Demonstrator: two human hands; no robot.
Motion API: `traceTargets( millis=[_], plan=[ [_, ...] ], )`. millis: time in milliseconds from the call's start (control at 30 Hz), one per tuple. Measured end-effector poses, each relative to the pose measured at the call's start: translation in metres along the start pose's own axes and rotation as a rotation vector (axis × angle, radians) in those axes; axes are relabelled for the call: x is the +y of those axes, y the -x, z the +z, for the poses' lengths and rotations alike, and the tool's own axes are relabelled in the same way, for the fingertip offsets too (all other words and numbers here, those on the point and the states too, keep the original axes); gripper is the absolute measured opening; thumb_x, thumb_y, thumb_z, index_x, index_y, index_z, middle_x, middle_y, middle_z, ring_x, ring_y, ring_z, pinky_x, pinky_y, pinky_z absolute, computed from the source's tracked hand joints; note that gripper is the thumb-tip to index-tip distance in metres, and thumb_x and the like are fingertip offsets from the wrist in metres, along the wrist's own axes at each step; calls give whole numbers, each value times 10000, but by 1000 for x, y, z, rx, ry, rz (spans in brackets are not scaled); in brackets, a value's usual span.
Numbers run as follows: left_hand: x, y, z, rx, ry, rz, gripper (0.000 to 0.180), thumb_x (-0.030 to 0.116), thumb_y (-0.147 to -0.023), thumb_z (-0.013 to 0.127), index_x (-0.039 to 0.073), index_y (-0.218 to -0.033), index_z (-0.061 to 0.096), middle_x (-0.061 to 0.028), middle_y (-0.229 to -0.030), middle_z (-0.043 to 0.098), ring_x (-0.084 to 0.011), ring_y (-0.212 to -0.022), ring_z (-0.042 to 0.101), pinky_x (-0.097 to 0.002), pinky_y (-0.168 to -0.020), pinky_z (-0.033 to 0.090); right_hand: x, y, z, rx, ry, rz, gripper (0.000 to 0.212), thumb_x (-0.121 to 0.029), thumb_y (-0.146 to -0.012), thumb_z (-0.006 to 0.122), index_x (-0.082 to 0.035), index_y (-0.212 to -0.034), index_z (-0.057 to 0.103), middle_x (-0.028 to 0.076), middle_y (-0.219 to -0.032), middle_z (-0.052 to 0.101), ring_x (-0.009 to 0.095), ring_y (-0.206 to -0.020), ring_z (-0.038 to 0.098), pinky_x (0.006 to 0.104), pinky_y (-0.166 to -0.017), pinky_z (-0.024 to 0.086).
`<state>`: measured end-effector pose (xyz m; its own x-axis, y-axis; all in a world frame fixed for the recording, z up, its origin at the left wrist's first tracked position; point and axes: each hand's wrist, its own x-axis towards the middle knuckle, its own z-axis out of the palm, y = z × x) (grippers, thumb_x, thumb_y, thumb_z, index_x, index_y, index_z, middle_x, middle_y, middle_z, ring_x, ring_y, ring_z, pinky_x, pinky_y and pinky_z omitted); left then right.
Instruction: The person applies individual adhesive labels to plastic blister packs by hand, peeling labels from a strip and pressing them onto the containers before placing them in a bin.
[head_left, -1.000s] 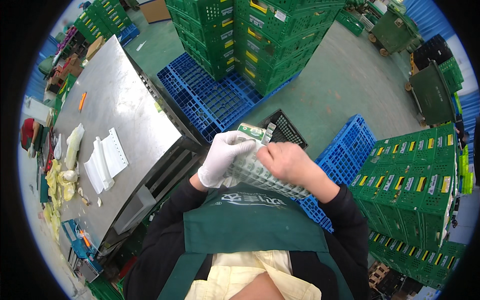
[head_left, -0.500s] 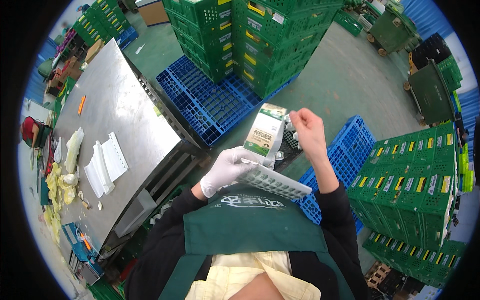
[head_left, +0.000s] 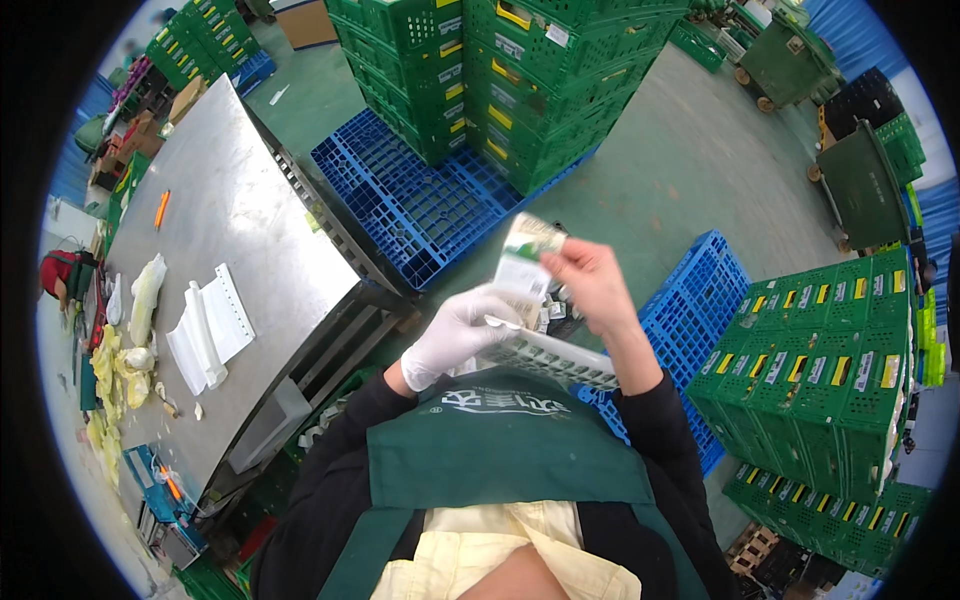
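My left hand, in a white glove, is closed in front of my green apron. It grips a white sheet with rows of dark marks, which slants down to the right. Rising from the same grip is a printed label strip in white, beige and green, its top smeared by motion. My bare right hand pinches that strip at its upper right side. Partly hidden below the hands lie small white packs in a dark container.
A metal table on the left carries a curled white backing sheet, an orange cutter and crumpled yellowish film. Green crates stand stacked on a blue pallet ahead. More green crates and another blue pallet are at right.
My right hand has come down and left onto the printed label strip and now pinches it. The strip has bent and tilted. My left hand has stayed nearly in place.
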<state>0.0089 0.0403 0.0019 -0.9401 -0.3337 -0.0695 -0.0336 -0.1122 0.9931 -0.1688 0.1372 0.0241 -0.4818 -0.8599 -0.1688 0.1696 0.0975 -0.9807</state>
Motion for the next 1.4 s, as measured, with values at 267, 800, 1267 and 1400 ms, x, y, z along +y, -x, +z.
traceTargets(
  millis=[267,800,1267,1400],
  plan=[
    [-12,1,4,130,11,89,65,-46,-760,630,-15,-817,631,-46,-887,601,-124,-835,569,-256,-745,454,2,19,15,54,324,-57,143,-111,-773,681,-8,-780,582,19,-621,574,62,-602,536,242,-541,425],
    [-14,6,0,65,18,-59,58,11,-765,669,6,-818,645,-38,-853,592,-103,-799,563,-239,-708,457,-3,-3,-12,143,139,-103,170,-47,-784,647,-4,-911,542,-27,-668,546,25,-606,469,195,-518,373],
    [-6,-3,-11,-112,-50,105,93,71,-788,659,27,-870,660,-67,-935,615,-139,-870,579,-270,-765,454,-7,2,10,10,-37,2,140,-83,-858,574,46,-876,626,-13,-695,582,33,-629,478,206,-530,389],
    [-9,6,-5,-16,-43,14,134,40,-775,650,17,-907,658,-54,-893,627,-126,-854,583,-249,-749,460,-16,-10,-15,187,59,-51,111,-116,-882,547,-23,-822,555,-34,-670,530,18,-550,442,177,-468,337]
  ],
)
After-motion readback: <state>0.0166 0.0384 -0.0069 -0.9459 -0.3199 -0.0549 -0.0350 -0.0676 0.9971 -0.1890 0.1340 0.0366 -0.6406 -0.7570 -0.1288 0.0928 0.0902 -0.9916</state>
